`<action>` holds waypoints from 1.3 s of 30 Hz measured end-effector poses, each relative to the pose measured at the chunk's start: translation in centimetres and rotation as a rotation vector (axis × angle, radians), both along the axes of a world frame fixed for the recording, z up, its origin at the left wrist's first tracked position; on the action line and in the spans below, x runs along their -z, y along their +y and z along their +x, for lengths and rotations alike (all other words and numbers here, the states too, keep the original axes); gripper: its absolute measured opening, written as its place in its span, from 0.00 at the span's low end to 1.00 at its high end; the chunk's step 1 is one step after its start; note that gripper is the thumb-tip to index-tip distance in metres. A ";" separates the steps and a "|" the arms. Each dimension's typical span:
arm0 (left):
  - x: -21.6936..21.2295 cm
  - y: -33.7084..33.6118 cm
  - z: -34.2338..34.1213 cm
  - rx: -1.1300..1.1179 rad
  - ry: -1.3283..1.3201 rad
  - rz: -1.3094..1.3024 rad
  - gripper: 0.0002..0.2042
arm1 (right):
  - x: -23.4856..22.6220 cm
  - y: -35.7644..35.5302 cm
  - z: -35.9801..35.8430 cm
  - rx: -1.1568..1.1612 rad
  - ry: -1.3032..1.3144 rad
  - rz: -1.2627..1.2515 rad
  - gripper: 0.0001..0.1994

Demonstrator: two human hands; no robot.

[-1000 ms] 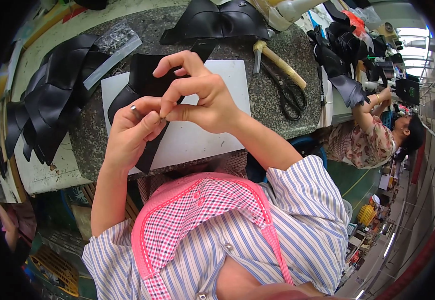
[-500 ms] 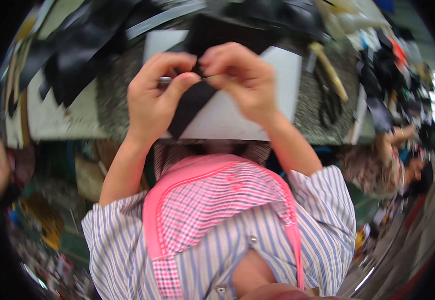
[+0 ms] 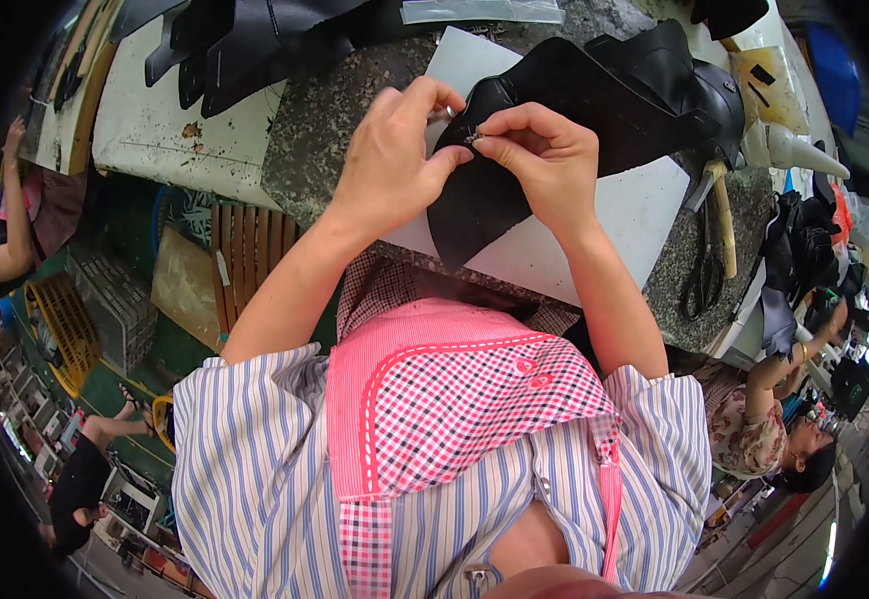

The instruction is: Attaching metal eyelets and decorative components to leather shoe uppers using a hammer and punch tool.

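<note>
My right hand (image 3: pixel 552 170) pinches a small metal piece (image 3: pixel 472 138) between thumb and forefinger, just above a black leather piece (image 3: pixel 479 205). What kind of fitting it is, I cannot make out. Beside it, on the left, my left hand (image 3: pixel 390 155) is curled, its thumb reaching close to the metal piece. A bit of something silvery (image 3: pixel 448 113) shows at its bent forefinger; the rest is hidden. The leather lies across a white board (image 3: pixel 619 225), spreading to the back right in folds.
Scissors with black handles (image 3: pixel 699 275) and a hammer with a wooden handle (image 3: pixel 722 215) lie at the right. Beyond them stands a white squeeze bottle (image 3: pixel 799 150). More black leather pieces (image 3: pixel 255 45) hang over the far left. Other people sit at both sides.
My view has turned and shifted, so bench and hands appear farther right. The thin strand between my hands no longer shows; my right hand now pinches a small metal piece over the leather.
</note>
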State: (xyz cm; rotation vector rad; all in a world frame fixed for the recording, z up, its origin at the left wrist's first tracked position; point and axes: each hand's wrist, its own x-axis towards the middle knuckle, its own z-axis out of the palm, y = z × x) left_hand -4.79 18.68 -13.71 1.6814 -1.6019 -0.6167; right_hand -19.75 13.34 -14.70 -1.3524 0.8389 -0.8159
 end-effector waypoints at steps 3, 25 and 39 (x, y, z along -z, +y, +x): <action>-0.2 0.1 0.1 -0.051 0.441 0.186 0.28 | 0.5 -0.4 0.0 0.000 0.058 -0.231 0.06; 0.4 0.3 1.1 -0.009 0.749 0.340 0.10 | -0.6 -1.5 -0.7 -0.206 0.075 -0.114 0.06; -0.4 0.8 -0.3 -0.094 0.742 0.263 0.10 | -1.6 -1.5 -0.3 -0.200 0.314 -0.194 0.08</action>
